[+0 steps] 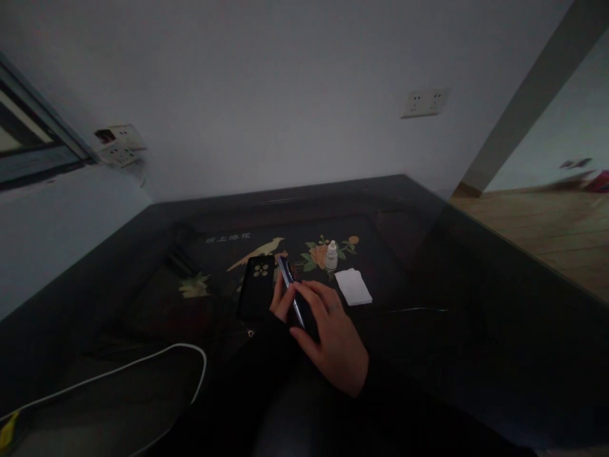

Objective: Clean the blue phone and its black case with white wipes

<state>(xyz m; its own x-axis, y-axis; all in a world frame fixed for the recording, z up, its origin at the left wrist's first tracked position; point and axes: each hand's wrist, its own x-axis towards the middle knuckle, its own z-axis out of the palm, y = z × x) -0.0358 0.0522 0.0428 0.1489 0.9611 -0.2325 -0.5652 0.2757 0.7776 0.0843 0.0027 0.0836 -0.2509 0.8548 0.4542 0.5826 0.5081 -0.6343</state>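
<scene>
My right hand (333,336) is wrapped round a phone (291,289) held on edge over the dark painted table (428,279). Fingertips of my left hand (280,304) press the phone's left side; the rest of that hand is hidden in the dark sleeve. A black phone case (257,285) with camera cut-outs lies flat just left of the phone. Beyond my hands stands a small clear bottle (331,255) with a white cap, and a folded white cloth (353,287) lies right of it.
A white cable (143,362) loops across the near left of the table. A thin wire (419,310) lies right of the cloth. Wall sockets (425,102) hang above the table, more at the left (118,145). Wooden floor (547,228) opens at the right.
</scene>
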